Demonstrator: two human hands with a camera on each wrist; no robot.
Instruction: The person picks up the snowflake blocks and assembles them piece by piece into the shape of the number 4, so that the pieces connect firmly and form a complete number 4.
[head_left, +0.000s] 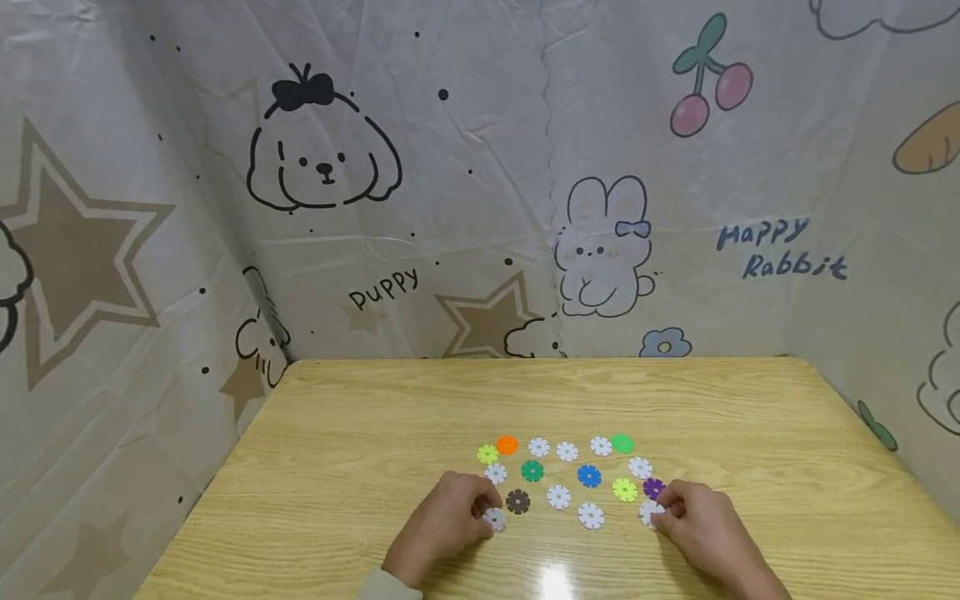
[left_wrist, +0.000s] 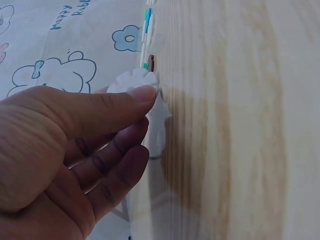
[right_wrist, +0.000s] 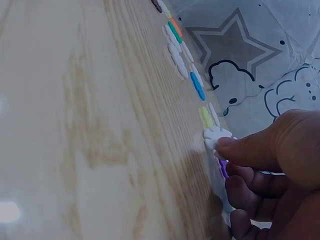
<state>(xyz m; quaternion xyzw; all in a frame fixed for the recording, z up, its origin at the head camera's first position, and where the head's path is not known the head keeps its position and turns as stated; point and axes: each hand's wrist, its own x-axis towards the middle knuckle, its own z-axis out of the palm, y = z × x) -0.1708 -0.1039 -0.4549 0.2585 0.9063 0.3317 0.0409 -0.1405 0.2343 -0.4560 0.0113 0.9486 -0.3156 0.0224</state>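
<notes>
My left hand pinches a white notched disc between thumb and index finger, close over the wooden table. In the left wrist view the same white disc is tilted up under the thumb, with the other fingers loosely bent. At the right of the group, my right hand grips another white notched disc by its edge. The right wrist view has that white disc at the thumb tip. A brown disc lies beside the left hand, and a purple disc beside the right fingertips.
More notched discs lie flat between and beyond the hands: blue, dark green, orange, bright green, yellow and several white ones. Patterned cloth hangs behind and beside the wooden table.
</notes>
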